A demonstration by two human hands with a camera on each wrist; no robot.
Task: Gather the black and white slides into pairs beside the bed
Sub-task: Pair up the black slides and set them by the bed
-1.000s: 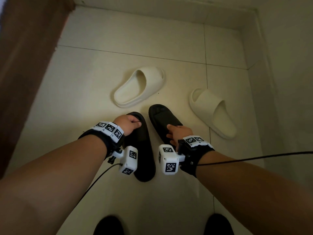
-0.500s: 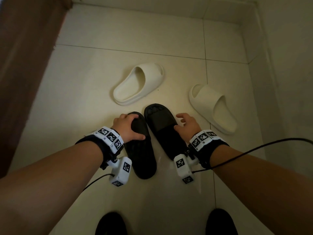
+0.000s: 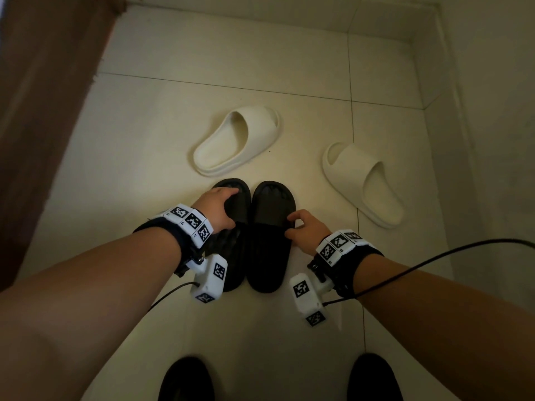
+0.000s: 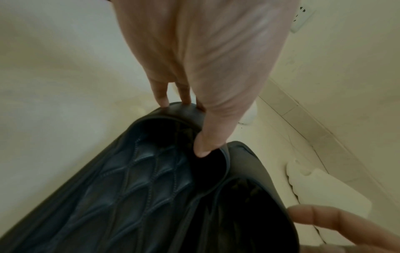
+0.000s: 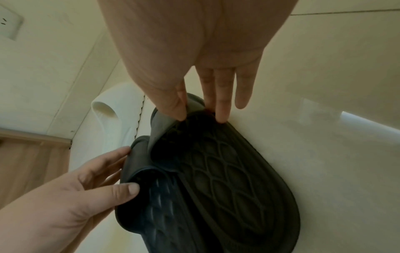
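Two black slides sit side by side on the pale tiled floor (image 3: 144, 157), toes pointing away from the person, edges touching or very nearly so. The left hand (image 3: 215, 211) grips the strap of the left black slide (image 3: 231, 250): in the left wrist view the thumb (image 4: 202, 147) hooks under the strap's inner edge while the other fingers (image 4: 161, 97) curl over its far side. The right hand (image 3: 307, 230) pinches the strap of the right black slide (image 3: 269, 256) at its outer edge; the right wrist view shows the thumb (image 5: 173, 106) pressed on top of the strap and two fingers (image 5: 220, 109) tucked under it, the little finger straight and free.

And beyond the black pair, the white ones lie apart! The left white slide (image 3: 234, 143) rests just past the toes of the black pair, angled with its toe up and to the right. The right white slide (image 3: 364, 183) lies further right, near the wall (image 3: 492, 140), its toe pointing down and to the right, so the two point in opposite ways.

A brown wooden panel (image 3: 37, 111) runs along the left edge of the floor. Cables (image 3: 434, 256) trail from the marker-covered wrist bands (image 3: 338, 244). At the bottom of the head view, two dark shoe tips (image 3: 185, 380) stand on the tiles.
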